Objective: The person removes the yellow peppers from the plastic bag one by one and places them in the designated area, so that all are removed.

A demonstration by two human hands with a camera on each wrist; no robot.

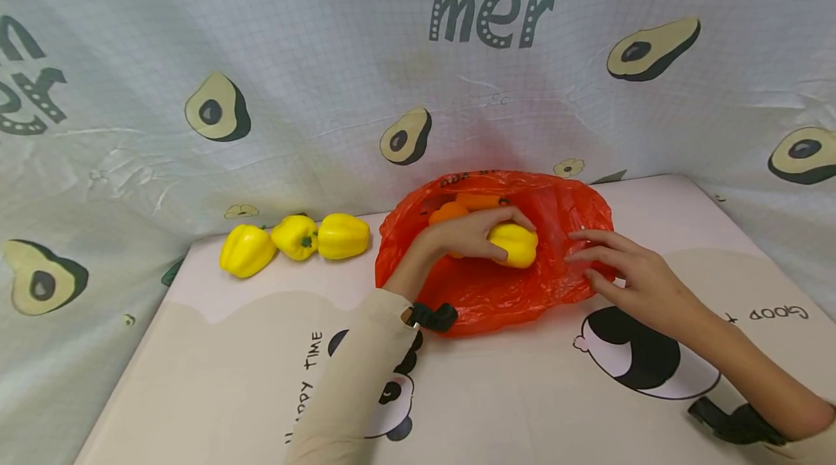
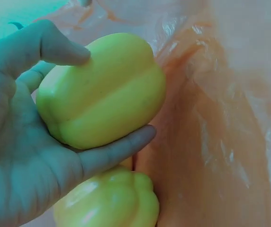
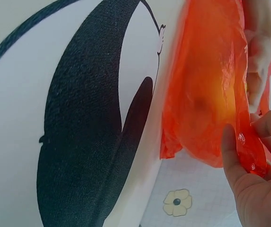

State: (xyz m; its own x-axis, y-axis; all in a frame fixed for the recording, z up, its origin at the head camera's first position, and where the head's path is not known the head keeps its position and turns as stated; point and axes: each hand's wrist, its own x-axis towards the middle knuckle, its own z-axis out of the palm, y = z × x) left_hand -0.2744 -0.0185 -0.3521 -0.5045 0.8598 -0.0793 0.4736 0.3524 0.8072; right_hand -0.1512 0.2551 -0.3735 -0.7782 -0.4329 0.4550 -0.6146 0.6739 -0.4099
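Observation:
Inside the mouth of a red plastic bag (image 1: 496, 302), my left hand (image 1: 465, 234) grips a yellow bell pepper (image 1: 517, 246). The left wrist view has the thumb and fingers wrapped around this pepper, and another bell pepper (image 2: 109, 201) below the hand. Orange vegetables (image 1: 480, 201) lie in the bag beyond the left hand, partly hidden by it. At the bag's right rim, my right hand (image 1: 630, 269) pinches the plastic, with its thumb (image 3: 230, 151) on the outer side in the right wrist view.
Three yellow bell peppers (image 1: 297, 238) sit in a row at the table's back left. The printed tablecloth (image 1: 215, 371) covers the table. A white curtain (image 1: 313, 37) with avocado prints hangs right behind the back edge.

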